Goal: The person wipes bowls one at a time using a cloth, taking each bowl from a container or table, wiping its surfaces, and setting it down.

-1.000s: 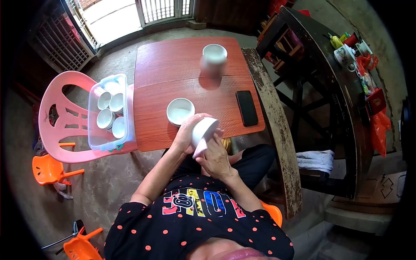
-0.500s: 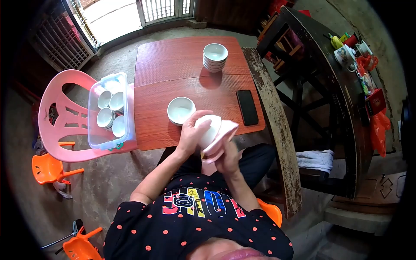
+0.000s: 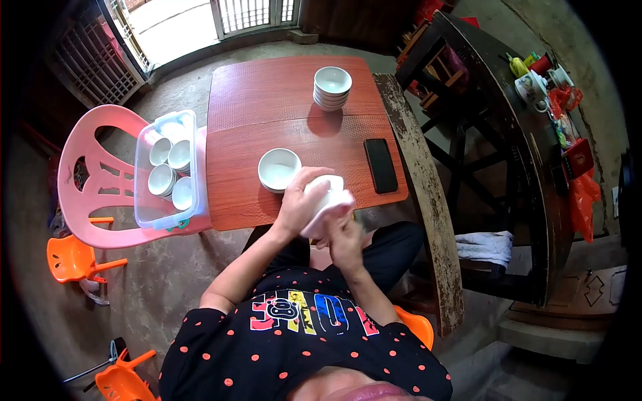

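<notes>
My left hand [image 3: 299,206] grips a small white bowl [image 3: 327,189] just past the near edge of the red-brown table [image 3: 261,100]. A pale pink and white cloth [image 3: 321,220] is bunched in my right hand [image 3: 345,244] and pressed against the bowl, covering part of it. Close to my left hand, a white bowl [image 3: 279,169] sits upright on the table, apparently on top of another. Farther back stands a stack of several white bowls [image 3: 332,81]. A black phone [image 3: 380,166] lies near the right edge.
A clear plastic bin [image 3: 142,194] holding several stacks of white bowls rests on a pink chair [image 3: 77,160] left of the table. A worn wooden bench [image 3: 428,200] runs along the right side. Orange stools [image 3: 70,259] stand on the floor. A dark table [image 3: 498,93] bears cups and bags.
My right hand and the cloth have shifted slightly over the bowl, wrapping it differently. The bowl has turned a little in my left hand. The table's bowls and phone stay put.
</notes>
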A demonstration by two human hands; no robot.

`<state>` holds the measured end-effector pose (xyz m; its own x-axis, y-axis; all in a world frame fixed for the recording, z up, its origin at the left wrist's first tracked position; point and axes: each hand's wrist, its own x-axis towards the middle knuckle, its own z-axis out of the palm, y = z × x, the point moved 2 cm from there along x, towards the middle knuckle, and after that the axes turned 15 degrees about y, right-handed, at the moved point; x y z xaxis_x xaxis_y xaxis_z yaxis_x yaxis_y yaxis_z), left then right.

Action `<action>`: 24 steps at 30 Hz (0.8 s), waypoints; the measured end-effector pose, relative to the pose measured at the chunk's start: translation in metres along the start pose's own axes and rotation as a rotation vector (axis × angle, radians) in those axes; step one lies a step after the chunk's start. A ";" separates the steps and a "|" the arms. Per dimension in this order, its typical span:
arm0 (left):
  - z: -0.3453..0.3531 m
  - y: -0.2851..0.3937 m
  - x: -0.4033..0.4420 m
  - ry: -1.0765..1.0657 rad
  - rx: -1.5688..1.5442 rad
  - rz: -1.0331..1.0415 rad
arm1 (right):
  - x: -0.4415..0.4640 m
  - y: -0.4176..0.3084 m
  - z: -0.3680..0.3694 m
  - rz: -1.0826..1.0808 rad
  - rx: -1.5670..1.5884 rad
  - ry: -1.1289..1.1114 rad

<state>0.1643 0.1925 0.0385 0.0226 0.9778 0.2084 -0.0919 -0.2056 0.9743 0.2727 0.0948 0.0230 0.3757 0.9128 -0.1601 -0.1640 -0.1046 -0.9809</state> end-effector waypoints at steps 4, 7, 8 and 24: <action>0.005 0.010 -0.007 0.008 -0.048 0.121 | 0.002 -0.032 0.009 0.107 0.331 0.059; 0.003 0.008 0.003 -0.182 -0.395 -0.537 | -0.004 -0.006 0.010 -0.677 -0.272 -0.016; 0.002 0.013 0.008 -0.201 -0.441 -0.558 | 0.003 -0.006 0.012 -0.994 -0.386 -0.111; 0.007 0.018 0.005 -0.216 -0.822 -1.033 | 0.015 -0.056 -0.005 -1.126 -0.530 -0.210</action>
<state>0.1694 0.1936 0.0581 0.5932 0.6271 -0.5048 -0.5041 0.7783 0.3744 0.2924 0.1122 0.0754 -0.0908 0.6384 0.7643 0.5556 0.6694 -0.4932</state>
